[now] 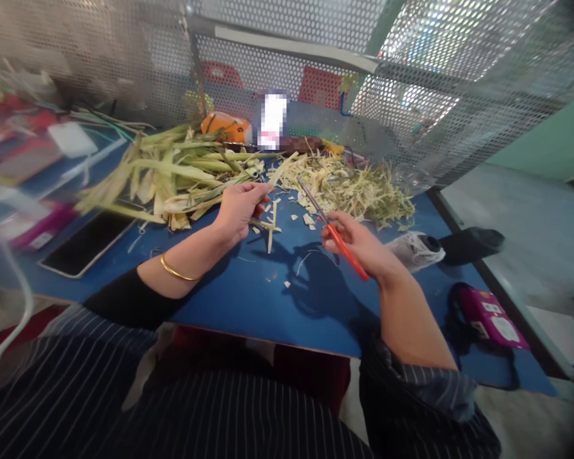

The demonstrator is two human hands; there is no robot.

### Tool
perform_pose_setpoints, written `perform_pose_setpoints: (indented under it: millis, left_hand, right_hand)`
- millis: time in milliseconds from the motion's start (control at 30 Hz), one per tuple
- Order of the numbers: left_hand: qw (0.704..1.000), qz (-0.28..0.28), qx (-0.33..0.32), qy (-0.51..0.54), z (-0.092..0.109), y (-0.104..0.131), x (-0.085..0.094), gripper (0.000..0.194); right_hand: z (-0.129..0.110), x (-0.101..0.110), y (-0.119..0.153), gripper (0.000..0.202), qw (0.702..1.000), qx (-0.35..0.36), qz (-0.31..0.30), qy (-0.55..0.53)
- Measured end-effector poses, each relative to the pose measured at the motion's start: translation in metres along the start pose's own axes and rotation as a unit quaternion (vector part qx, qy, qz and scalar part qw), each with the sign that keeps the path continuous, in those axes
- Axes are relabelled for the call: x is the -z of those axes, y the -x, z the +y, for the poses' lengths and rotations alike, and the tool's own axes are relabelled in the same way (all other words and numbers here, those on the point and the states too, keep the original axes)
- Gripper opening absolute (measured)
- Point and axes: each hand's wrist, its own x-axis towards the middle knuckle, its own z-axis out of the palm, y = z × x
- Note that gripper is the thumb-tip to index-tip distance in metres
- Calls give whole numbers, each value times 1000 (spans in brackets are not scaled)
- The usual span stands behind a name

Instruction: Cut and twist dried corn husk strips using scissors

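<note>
My left hand (239,207) pinches a pale strip of corn husk (283,169) between thumb and fingers, its free end slanting up to the right. In my right hand (358,239) is a pair of scissors (347,254) with red-orange handles. The blades point up and left, apart from the strip; they look nearly closed. Beyond my left hand lies a heap of long greenish-yellow husks (172,169). A pile of finely cut husk shreds (358,188) spreads behind the scissors. Small cut bits (309,220) and a thin strip (270,239) lie scattered between my hands.
A dark phone (88,242) lies on the blue table (249,299) at left. A lit screen (272,121) stands at the back beside an orange object (227,127). At right are a plastic-wrapped roll (416,248) and a purple box (492,317). Perforated metal panels (287,70) rise behind.
</note>
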Motion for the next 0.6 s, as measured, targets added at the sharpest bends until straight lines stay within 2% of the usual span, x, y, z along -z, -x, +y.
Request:
perform_pose_setpoints:
  millis: [133,300,467,533,600]
  left_hand:
    - [999,-32,0,-31,-4,3,-2,14]
    - [994,-70,15,-84,-6,7,-5,15]
    - [992,-69,21,-105,-5,7,-4,17]
    - [991,-70,21,-111,-6,6,-3,17]
    - [991,-69,16,-110,-8,5,-2,17]
  right_hand:
    - [-2,-5,0,49,1000,9,-13,8]
    - [-7,-9,1,48,1000,-13,-9,11]
    - [-10,-7,5,40,998,-8,-17,61]
    - [-9,-4,4,41,995,9,-6,104]
    - [-7,-1,2,43,979,23,31,202]
